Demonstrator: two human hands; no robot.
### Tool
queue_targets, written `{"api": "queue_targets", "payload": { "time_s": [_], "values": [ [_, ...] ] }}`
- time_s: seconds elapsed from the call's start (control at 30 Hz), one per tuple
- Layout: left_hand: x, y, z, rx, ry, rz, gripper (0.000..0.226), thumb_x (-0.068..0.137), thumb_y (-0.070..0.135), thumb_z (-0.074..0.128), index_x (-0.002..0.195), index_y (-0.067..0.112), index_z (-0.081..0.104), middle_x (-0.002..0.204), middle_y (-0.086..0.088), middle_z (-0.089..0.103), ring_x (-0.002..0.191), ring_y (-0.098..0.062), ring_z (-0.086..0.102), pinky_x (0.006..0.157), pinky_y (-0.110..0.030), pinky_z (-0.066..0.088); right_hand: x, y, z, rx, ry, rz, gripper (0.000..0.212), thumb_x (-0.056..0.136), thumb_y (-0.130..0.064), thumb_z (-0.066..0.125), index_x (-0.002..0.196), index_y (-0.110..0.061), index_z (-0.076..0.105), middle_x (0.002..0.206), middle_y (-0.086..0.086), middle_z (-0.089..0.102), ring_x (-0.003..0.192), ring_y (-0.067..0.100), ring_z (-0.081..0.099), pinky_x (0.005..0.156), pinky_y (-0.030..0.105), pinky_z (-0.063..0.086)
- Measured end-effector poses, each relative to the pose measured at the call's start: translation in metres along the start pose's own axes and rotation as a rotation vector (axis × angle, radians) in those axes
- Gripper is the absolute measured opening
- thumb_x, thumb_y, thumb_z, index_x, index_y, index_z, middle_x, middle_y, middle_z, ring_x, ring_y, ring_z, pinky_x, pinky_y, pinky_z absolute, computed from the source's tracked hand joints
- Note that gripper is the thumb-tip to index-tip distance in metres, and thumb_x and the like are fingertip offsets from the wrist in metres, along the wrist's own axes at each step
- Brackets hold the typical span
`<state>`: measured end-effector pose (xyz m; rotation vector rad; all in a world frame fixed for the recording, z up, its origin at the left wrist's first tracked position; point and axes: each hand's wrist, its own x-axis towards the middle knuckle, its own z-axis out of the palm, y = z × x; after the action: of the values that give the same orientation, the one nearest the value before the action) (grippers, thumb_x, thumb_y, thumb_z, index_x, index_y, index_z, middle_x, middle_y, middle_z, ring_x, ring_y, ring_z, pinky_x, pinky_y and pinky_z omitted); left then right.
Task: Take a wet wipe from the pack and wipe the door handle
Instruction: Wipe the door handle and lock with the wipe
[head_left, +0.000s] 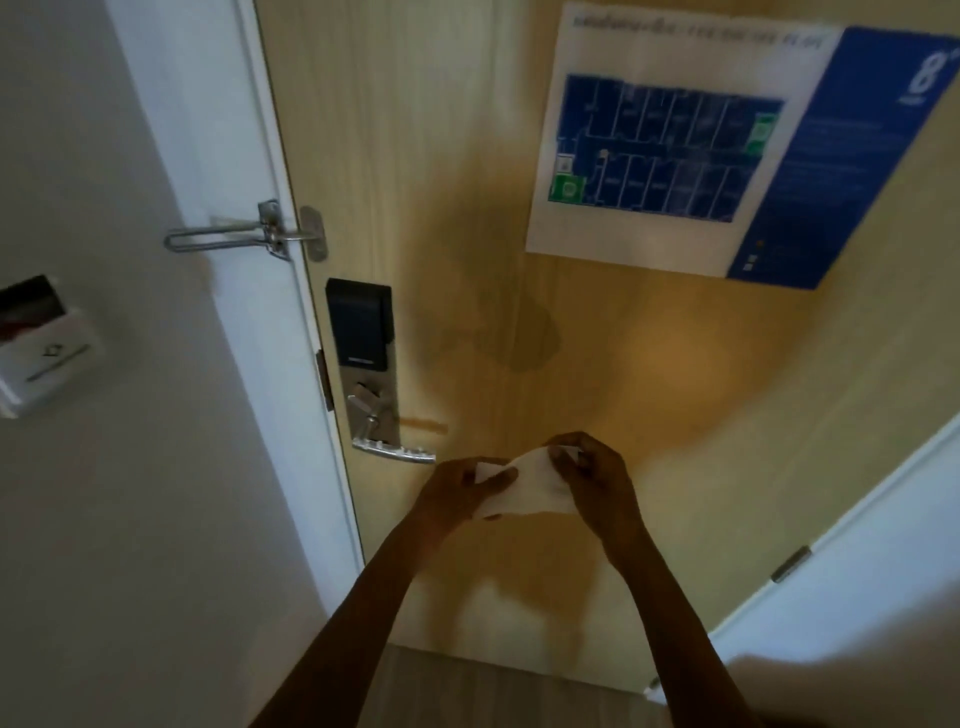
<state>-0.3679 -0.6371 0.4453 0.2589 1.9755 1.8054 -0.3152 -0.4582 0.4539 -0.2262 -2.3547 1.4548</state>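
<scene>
Fingers (498, 475) stretching soft wipe (530, 486) (white, crumpled)

Both hands' grips hold wet wipe (524, 486) stretched btwn them, near door handle (395, 451).

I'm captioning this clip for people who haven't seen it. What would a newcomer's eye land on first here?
First, the two hands low in the middle, left hand and right hand, stretching a white wet wipe between them. Just left of them is the silver door handle under a black lock panel. Upper right on the wooden door hangs a blue floor-plan poster.
</scene>
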Motion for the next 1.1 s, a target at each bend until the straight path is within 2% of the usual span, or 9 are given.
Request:
{"api": "queue_targets", "payload": {
  "time_s": [0.17,0.27,0.4,0.53,0.67,0.8,0.97,1.03,1.1],
  "values": [
    [-0.009,-0.02,-0.055,0.113,0.051,0.037,0.027,0.081,0.035,0.072,0.105,0.023,0.067,0.1,0.001,0.067,0.088,-0.014,0.068,0.065,-0.022,0.057,-0.016,-0.01,0.048,0.205,0.005,0.174,0.015,0.098,-0.019,0.055,0.1,-0.018,0.07,0.096,-0.002,0.07,0.079,-0.003,0.064,0.065,0.013,0.051],
    [-0.016,-0.028,-0.073,-0.033,0.065,0.013,0.038,0.08,0.027,0.074,0.114,0.016,0.062,0.113,-0.005,0.064,0.1,-0.021,0.066,0.072,-0.034,0.061,-0.025,-0.009,0.066,0.301,-0.133,0.299,0.02,0.094,-0.029,0.06,0.111,-0.022,0.07,0.108,0.001,0.072,0.098,0.015,0.068,0.083,0.031,0.056],
    [-0.024,-0.031,-0.091,-0.05,0.054,0.014,0.038,0.08,0.021,0.074,0.117,0.017,0.063,0.112,-0.004,0.067,0.101,-0.019,0.067,0.078,-0.031,0.06,-0.033,-0.012,0.076,0.436,-0.272,0.316,0.031,0.088,-0.018,0.068,0.119,-0.012,0.066,0.113,0.008,0.072,0.105,0.024,0.069,0.091,0.039,0.055],
    [-0.025,-0.036,-0.104,0.028,0.067,-0.083,0.037,0.082,0.027,0.072,0.116,0.013,0.064,0.104,-0.004,0.068,0.094,-0.021,0.067,0.076,-0.027,0.058,-0.031,-0.018,0.083,0.356,-0.215,0.301,0.019,0.092,-0.018,0.065,0.109,-0.022,0.069,0.107,0.004,0.074,0.1,0.021,0.07,0.087,0.038,0.058],
    [-0.027,-0.039,-0.114,0.042,0.122,-0.1,0.026,0.084,0.031,0.07,0.105,0.018,0.066,0.089,0.004,0.066,0.082,-0.013,0.065,0.06,-0.019,0.053,-0.029,-0.025,0.095,0.289,-0.179,0.272,0.011,0.092,-0.025,0.065,0.101,-0.03,0.069,0.103,-0.003,0.073,0.094,0.012,0.069,0.075,0.023,0.056],
    [-0.035,-0.045,-0.119,0.012,0.186,-0.079,0.015,0.084,0.033,0.069,0.092,0.021,0.067,0.095,-0.002,0.068,0.089,-0.019,0.068,0.063,-0.021,0.055,-0.027,-0.029,0.105,0.189,-0.158,0.231,0.011,0.091,-0.023,0.066,0.09,-0.034,0.063,0.091,-0.008,0.068,0.082,0.005,0.065,0.063,0.016,0.053],
    [-0.04,-0.047,-0.119,-0.159,0.248,-0.099,0.01,0.077,0.018,0.077,0.082,0.012,0.071,0.095,-0.01,0.071,0.092,-0.027,0.071,0.069,-0.032,0.06,-0.023,-0.022,0.107,0.073,-0.159,0.164,0.005,0.093,-0.021,0.063,0.094,-0.025,0.064,0.09,-0.007,0.066,0.081,0.004,0.063,0.059,0.012,0.05],
    [-0.042,-0.05,-0.115,-0.185,0.26,-0.078,0.012,0.076,0.015,0.078,0.083,0.009,0.071,0.094,-0.012,0.073,0.091,-0.028,0.072,0.071,-0.036,0.061,-0.021,-0.019,0.107,0.112,-0.125,0.213,0.012,0.093,-0.023,0.063,0.103,-0.017,0.066,0.1,0.001,0.066,0.089,0.01,0.064,0.057,0.016,0.054],
    [-0.042,-0.055,-0.109,-0.189,0.29,-0.067,0.013,0.076,0.015,0.078,0.085,0.009,0.07,0.094,-0.011,0.073,0.09,-0.025,0.072,0.074,-0.039,0.061,-0.019,-0.016,0.107,0.175,-0.136,0.301,0.026,0.092,-0.025,0.064,0.114,-0.012,0.063,0.109,0.007,0.063,0.093,0.019,0.065,0.056,0.03,0.06]
  ]
}}
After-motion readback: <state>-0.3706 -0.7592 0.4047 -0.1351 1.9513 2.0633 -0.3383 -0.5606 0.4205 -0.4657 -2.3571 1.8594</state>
